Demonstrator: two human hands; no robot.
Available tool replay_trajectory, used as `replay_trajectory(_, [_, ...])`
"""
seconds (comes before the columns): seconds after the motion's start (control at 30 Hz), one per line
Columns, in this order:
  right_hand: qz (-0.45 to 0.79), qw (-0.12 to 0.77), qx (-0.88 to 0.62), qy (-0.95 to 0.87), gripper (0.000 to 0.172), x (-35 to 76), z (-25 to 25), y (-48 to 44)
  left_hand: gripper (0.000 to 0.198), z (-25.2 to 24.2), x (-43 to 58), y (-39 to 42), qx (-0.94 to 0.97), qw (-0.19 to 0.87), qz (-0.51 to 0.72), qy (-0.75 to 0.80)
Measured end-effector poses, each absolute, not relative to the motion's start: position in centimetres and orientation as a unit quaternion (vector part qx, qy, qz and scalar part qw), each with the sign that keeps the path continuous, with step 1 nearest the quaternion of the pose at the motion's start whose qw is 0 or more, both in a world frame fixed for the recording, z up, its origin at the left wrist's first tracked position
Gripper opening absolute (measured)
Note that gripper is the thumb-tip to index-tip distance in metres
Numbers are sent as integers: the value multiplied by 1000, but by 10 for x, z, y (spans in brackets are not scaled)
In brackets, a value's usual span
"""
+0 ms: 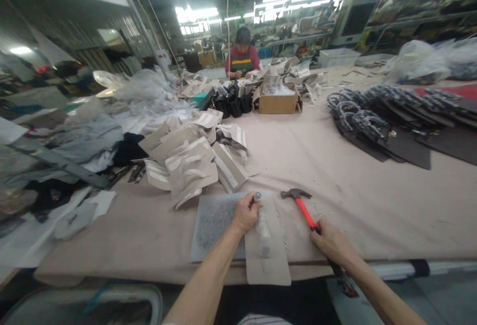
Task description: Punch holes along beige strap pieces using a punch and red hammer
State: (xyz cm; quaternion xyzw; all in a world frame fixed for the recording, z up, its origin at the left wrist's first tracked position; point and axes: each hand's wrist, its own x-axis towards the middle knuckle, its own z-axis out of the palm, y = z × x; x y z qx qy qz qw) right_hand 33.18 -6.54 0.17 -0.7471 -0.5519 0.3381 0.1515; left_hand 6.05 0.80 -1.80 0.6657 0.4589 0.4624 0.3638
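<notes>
1. Cloth-covered surface (pixel 276 141) carries everything, the work sitting at its near edge.
2. Grey board (pixel 218 228) lies flat there; it probably backs the blows, so keep the struck spot squarely over it.
3. Beige panel (pixel 277 238) lies partly on that board, long axis running away from the person, near end overhanging the edge. Best kept flat.
4. Claw hammer (pixel 304 210) slants, its head pointing forward and left; the right hand (pixel 330 241) has its fingers wrapped around the handle. Short, square swings would suit.
5. Metal cylinder (pixel 257 196), at the panel's far end, is pinched between the left hand's (pixel 246 213) fingers, seemingly near upright, round end up. Hold it plumb, fingertips below its rim.
</notes>
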Motion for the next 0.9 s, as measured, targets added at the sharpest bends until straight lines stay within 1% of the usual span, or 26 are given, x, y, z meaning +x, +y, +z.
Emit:
replay_trajectory(0.07, [479,178,-711,-482,9,321,19,-62,7,-19,61,8,664,363,469,455])
replay_trajectory(0.1, [519,182,-696,-462,11,315,28,-60,7,-19,61,7,663,363,472,453])
replay_trajectory(0.17, [534,193,-688,-451,19,303,48,-59,9,-20,61,7,662,361,476,453])
replay_trajectory(0.23, [492,230,-687,-482,29,292,68,-60,11,-21,61,7,659,363,475,457])
replay_trajectory(0.3, [382,275,-675,-568,35,284,84,-62,12,-21,62,7,658,365,474,458])
replay_trajectory(0.37, [255,278,-654,-656,34,279,93,-63,12,-22,62,7,657,366,474,458])
replay_trajectory(0.43, [187,217,-638,-715,29,276,94,-63,13,-23,63,7,653,369,476,460])
replay_trajectory(0.5, [168,127,-621,-755,23,276,97,-61,12,-25,63,7,646,375,476,465])
replay_trajectory(0.53, [161,94,-612,-769,22,277,101,-60,12,-25,63,7,645,376,474,467])
replay_trajectory(0.57, [149,82,-606,-777,21,277,108,-59,11,-26,63,8,646,375,473,467])
replay_trajectory(0.6, [133,93,-605,-780,22,277,117,-59,11,-26,62,8,649,372,472,467])
replay_trajectory(0.63, [112,124,-608,-776,24,276,127,-58,11,-26,62,8,652,368,472,466])
replay_trajectory(0.7, [67,224,-621,-748,28,273,144,-59,11,-26,61,7,657,363,471,462])
replay_trajectory(0.77, [33,309,-631,-711,33,268,148,-62,10,-26,61,7,658,365,472,460])
replay_trajectory(0.8, [33,316,-632,-707,33,266,143,-64,10,-26,61,7,656,367,472,460])
replay_trajectory(0.83, [46,291,-635,-714,32,265,135,-67,11,-26,62,7,655,371,471,461])
replay_trajectory(0.9, [99,176,-635,-746,25,265,113,-71,16,-27,62,7,650,378,468,465])
